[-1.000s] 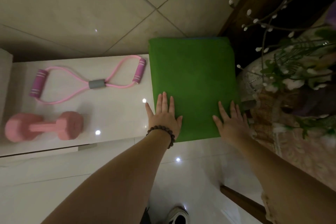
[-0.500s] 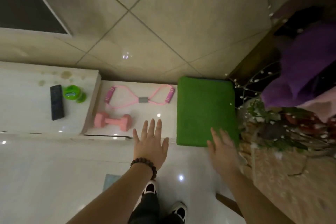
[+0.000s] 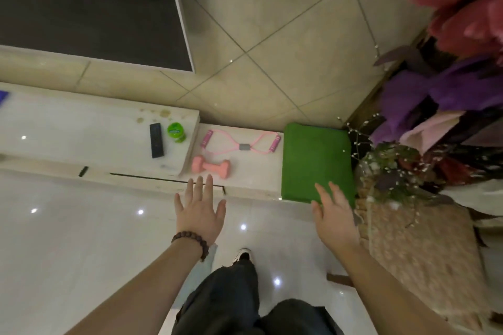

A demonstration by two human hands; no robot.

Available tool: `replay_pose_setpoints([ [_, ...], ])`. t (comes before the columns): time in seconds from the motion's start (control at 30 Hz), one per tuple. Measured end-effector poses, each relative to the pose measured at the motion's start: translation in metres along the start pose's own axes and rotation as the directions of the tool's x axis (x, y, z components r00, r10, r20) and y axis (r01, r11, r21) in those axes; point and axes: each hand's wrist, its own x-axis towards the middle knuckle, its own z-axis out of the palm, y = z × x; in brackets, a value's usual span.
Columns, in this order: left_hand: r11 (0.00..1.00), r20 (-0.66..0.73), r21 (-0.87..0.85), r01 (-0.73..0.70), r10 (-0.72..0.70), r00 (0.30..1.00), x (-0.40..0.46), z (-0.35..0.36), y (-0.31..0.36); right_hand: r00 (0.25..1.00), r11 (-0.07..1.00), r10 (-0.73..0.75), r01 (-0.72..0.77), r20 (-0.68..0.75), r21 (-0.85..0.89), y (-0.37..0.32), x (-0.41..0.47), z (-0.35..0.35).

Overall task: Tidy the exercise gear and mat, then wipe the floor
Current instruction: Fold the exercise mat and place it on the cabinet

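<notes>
Both hands had been lifted clear of the folded green mat (image 3: 315,160) since a second earlier, when they were pressed flat on it, and the view had been drawn back and upward as well. Fingers of the left hand (image 3: 200,209) were spread wide and straight above the glossy floor (image 3: 81,239), nothing being held; a bead bracelet (image 3: 192,242) was worn at that wrist. Likewise the right hand (image 3: 333,217) was held open and empty, its fingertips seen over the mat's near right corner — whether contact was still made there could not be told. Further out, the mat lay on the low white ledge (image 3: 253,185), with the pink dumbbell (image 3: 211,167) and the pink resistance band (image 3: 241,143) set just beside it to the left. On the higher step to the left a dark remote (image 3: 156,140) and a green tub (image 3: 176,132) were seen. With the gear judged tidied, only the wiping seemed to remain. Some risk was judged from the flower arrangement (image 3: 408,166) crowding the mat's right edge — a careless right arm could knock the stems, and a wet polished floor could be slipped on.
</notes>
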Motion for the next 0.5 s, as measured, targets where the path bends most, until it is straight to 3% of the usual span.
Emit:
replay_pose_setpoints([
  [0.17, 0.999, -0.091, -0.029, 0.022, -0.025, 0.996, -0.053, -0.001, -0.008, 0.999, 0.999, -0.045, 0.045, -0.002, -0.005, -0.002, -0.054, -0.001],
  [0.37, 0.995, -0.097, -0.080, 0.053, -0.061, 0.993, -0.145, 0.020, -0.016, 0.997, 0.995, -0.047, 0.053, -0.062, 0.089, 0.012, -0.144, 0.018],
  [0.5, 0.994, -0.081, -0.090, 0.066, -0.073, 0.994, -0.208, 0.038, -0.028, 1.000, 0.996, -0.001, 0.003, -0.019, 0.086, 0.023, -0.211, 0.032],
])
